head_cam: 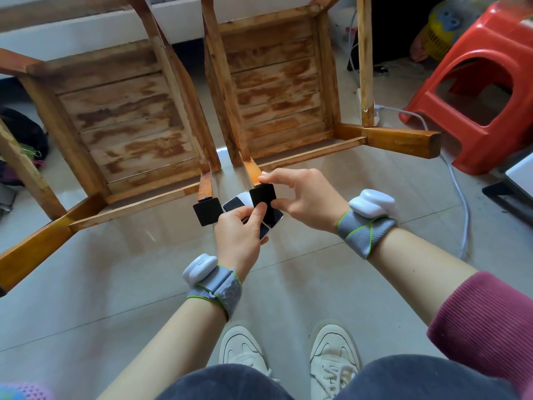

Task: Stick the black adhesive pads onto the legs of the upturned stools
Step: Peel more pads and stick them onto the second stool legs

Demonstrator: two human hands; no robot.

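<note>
Both hands (277, 209) pinch square black pad (263, 199).

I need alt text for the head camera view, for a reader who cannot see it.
A right hand peels a black pad from a sheet held by the left hand, above two upturned wooden stools; one near leg already carries a pad.

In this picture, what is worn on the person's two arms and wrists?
Each wrist carries a grey knitted band with thin green edging, and a smooth white rounded device sits on top of it: one on the left wrist, one on the right wrist. The right arm has a ribbed maroon sleeve pushed up the forearm. The left forearm shows no sleeve. Both hands are bare, without gloves.
</note>
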